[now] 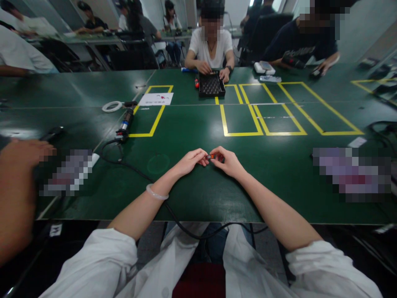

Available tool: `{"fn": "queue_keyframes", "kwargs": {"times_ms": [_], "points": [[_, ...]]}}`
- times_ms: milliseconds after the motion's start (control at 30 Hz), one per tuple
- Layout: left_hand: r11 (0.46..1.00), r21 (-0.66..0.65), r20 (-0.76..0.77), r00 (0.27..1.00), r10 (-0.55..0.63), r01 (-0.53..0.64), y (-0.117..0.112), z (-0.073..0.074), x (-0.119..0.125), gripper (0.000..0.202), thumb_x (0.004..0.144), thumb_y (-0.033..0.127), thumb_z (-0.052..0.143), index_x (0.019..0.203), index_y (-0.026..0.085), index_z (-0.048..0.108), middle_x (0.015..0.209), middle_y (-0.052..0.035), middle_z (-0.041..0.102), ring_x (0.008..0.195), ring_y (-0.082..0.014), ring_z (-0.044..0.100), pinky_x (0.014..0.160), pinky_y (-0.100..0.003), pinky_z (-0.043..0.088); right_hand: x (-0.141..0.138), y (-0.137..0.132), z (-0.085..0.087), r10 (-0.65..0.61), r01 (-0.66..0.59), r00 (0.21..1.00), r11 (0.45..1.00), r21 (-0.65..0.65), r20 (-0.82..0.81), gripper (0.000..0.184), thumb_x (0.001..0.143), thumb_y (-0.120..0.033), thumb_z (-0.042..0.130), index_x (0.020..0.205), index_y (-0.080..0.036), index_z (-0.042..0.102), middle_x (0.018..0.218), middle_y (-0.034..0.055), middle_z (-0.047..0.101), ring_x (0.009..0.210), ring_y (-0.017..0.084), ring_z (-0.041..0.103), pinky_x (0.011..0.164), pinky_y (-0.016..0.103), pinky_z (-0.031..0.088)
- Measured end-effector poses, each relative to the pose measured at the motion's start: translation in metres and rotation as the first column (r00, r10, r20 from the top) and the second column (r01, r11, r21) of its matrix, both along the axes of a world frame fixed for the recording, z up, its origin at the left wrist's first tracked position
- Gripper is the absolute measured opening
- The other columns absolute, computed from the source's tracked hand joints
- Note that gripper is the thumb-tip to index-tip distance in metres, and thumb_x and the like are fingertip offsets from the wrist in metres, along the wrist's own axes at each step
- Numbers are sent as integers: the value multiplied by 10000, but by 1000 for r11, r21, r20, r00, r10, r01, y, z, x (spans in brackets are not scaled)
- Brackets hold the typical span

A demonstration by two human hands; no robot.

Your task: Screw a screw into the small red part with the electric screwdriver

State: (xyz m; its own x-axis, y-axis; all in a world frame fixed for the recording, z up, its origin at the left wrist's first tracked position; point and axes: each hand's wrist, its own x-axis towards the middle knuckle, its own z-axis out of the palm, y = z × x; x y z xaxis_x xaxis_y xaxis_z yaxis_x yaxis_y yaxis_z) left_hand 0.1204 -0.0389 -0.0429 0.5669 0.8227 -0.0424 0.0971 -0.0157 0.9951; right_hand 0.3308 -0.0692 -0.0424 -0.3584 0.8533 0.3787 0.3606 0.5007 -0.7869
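Note:
Between my two hands, just above the green table (198, 194), is a small orange and dark part (212, 157) whose kind I cannot make out. My left hand (194, 160) pinches its left end with thumb and fingers. On the other end, the thumb and forefinger of my right hand (228, 161) are closed, and these fingers hide much of the part. A pale bracelet circles my left wrist.
An electric screwdriver (125, 121) lies at left, its black cable (136, 170) running toward me. Yellow tape (243, 134) marks rectangles. Across the table a person handles a black tray (211, 85). Another person's arm (18, 186) reaches in at far left. A white card (156, 99) lies beyond.

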Motion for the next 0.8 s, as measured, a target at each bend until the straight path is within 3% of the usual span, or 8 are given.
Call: {"fn": "queue_keyframes", "kwargs": {"times_ms": [467, 800], "points": [[998, 59, -33, 999, -9, 11, -3, 2, -1, 392, 920, 488, 580, 966, 98, 583, 844, -73, 661, 773, -149, 635, 761, -290, 493, 1, 1, -1, 11, -12, 1000, 999, -45, -12, 144, 852, -216, 617, 992, -182, 623, 827, 7, 665, 648, 112, 554, 626, 247, 439], [992, 122, -129, 992, -8, 24, -2, 9, -7, 389, 947, 482, 499, 1030, 112, 587, 906, -91, 662, 819, -171, 638, 811, -329, 501, 2, 5, -5, -23, 2, 991, 988, -156, -133, 162, 831, -279, 643, 960, -180, 637, 734, -9, 603, 621, 114, 525, 593, 253, 420]]}}
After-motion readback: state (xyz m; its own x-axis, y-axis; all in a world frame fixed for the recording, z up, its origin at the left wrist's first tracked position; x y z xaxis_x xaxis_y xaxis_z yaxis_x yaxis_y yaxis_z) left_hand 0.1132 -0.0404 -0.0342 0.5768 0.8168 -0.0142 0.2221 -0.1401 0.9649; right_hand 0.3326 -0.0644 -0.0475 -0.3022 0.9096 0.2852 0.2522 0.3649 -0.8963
